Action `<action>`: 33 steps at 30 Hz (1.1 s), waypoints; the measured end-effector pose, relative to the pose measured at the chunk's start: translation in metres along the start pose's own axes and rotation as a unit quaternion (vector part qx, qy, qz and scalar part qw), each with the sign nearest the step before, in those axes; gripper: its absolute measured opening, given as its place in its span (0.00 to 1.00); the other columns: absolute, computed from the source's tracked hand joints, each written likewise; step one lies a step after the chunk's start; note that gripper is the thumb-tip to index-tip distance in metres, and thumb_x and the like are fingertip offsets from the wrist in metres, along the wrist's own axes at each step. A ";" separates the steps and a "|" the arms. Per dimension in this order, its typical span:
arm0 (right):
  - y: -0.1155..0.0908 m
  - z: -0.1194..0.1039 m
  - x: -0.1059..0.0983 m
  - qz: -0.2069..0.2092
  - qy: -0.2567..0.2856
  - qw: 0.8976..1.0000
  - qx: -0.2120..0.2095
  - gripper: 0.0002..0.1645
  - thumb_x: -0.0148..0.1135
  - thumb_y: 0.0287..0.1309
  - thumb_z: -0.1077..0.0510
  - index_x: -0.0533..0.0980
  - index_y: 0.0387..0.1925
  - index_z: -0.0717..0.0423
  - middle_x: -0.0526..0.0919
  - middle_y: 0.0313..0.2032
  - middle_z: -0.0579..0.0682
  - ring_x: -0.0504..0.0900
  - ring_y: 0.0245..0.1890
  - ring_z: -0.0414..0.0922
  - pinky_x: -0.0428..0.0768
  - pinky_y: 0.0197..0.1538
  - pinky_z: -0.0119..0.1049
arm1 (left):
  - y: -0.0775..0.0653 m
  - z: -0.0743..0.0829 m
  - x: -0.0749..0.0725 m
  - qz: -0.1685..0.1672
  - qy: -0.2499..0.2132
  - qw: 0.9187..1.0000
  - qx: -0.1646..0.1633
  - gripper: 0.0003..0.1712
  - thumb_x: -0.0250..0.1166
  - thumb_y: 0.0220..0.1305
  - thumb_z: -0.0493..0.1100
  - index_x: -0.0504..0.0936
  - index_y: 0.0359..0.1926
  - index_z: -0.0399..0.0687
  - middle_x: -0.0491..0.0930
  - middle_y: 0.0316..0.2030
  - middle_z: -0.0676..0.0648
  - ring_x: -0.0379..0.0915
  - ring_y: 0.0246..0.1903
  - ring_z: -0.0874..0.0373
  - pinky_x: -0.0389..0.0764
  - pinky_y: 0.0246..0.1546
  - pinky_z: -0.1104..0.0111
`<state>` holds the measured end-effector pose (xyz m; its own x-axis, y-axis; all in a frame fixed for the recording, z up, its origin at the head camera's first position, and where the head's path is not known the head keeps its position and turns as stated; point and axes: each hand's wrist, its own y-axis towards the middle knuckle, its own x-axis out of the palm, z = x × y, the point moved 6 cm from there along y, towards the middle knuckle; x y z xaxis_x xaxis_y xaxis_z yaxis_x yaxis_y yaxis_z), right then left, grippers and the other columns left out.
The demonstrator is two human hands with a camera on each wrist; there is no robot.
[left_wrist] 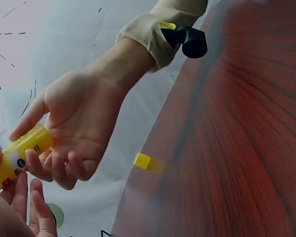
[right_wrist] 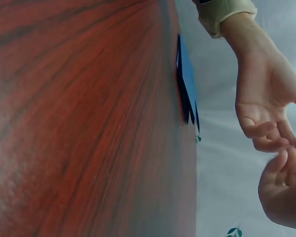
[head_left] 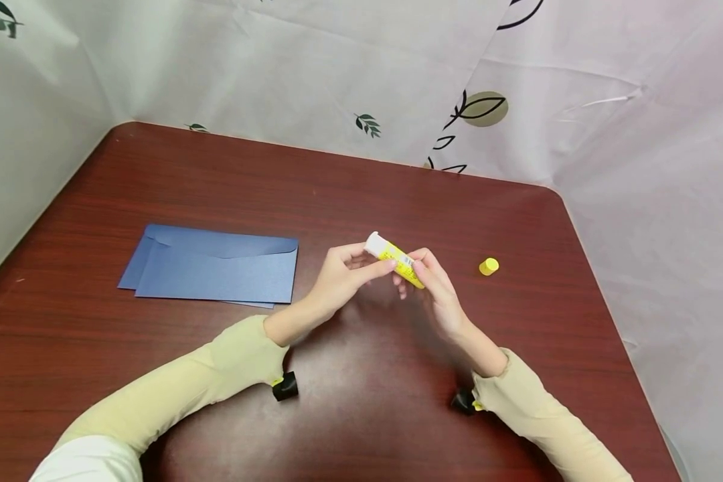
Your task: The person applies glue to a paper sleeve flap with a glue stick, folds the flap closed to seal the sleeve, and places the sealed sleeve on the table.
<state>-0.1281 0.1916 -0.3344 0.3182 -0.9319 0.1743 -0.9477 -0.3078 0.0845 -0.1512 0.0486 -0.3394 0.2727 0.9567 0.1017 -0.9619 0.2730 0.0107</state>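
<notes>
A yellow glue stick (head_left: pixel 405 266) with a white uncapped end is held tilted above the table, between both hands. My left hand (head_left: pixel 342 276) pinches it near the white end, thumb along the side that faces me. At the yellow end, my right hand (head_left: pixel 438 292) grips the tube between thumb and fingers. The left wrist view shows the tube (left_wrist: pixel 20 154) close up, with the right palm (left_wrist: pixel 81 116) turned toward that camera. In the right wrist view the tube is mostly hidden behind the fingers. A small yellow cap (head_left: pixel 489 266) stands on the table, right of the right hand.
Blue envelopes (head_left: pixel 217 271) lie overlapping on the left of the dark red wooden table (head_left: pixel 337 194). A pale curtain (head_left: pixel 277 73) with leaf prints hangs along the table's back and sides. Black wrist cameras (head_left: pixel 286 386) hang under both sleeves.
</notes>
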 end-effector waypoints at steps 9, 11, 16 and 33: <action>-0.002 0.001 -0.010 0.056 0.004 0.998 0.041 0.13 0.39 0.74 0.56 0.67 0.31 0.49 0.72 0.20 0.42 0.70 0.20 0.36 0.71 0.27 0.26 | 0.004 0.002 -0.006 0.023 -0.007 1.000 0.015 0.17 0.70 0.54 0.35 0.84 0.46 0.34 0.86 0.39 0.37 0.84 0.35 0.61 0.81 0.40 0.70; -0.003 -0.001 -0.011 0.075 -0.014 0.997 0.021 0.10 0.43 0.73 0.58 0.66 0.32 0.48 0.75 0.22 0.42 0.73 0.22 0.36 0.74 0.29 0.26 | 0.005 0.002 -0.006 0.024 -0.016 0.999 0.017 0.16 0.69 0.54 0.34 0.84 0.44 0.32 0.86 0.38 0.36 0.84 0.33 0.64 0.81 0.39 0.71; -0.007 -0.010 -0.010 0.092 -0.077 0.991 -0.064 0.08 0.54 0.66 0.66 0.67 0.36 0.51 0.82 0.28 0.39 0.80 0.26 0.34 0.81 0.34 0.26 | 0.007 0.003 -0.008 0.048 -0.021 0.998 0.030 0.14 0.69 0.54 0.34 0.84 0.41 0.30 0.86 0.36 0.34 0.83 0.31 0.67 0.81 0.38 0.70; -0.005 -0.009 0.005 -0.159 0.052 0.986 0.023 0.14 0.34 0.76 0.52 0.66 0.42 0.51 0.81 0.33 0.44 0.80 0.33 0.38 0.81 0.39 0.29 | 0.004 0.022 -0.010 0.019 0.046 0.993 0.108 0.10 0.73 0.50 0.37 0.87 0.35 0.37 0.86 0.27 0.42 0.78 0.22 0.59 0.79 0.26 0.70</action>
<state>-0.1217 0.1906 -0.3254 0.5977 -0.7629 0.2463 -0.7991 -0.5916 0.1068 -0.1584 0.0378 -0.3182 0.2266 0.9739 0.0151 -0.9503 0.2177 0.2225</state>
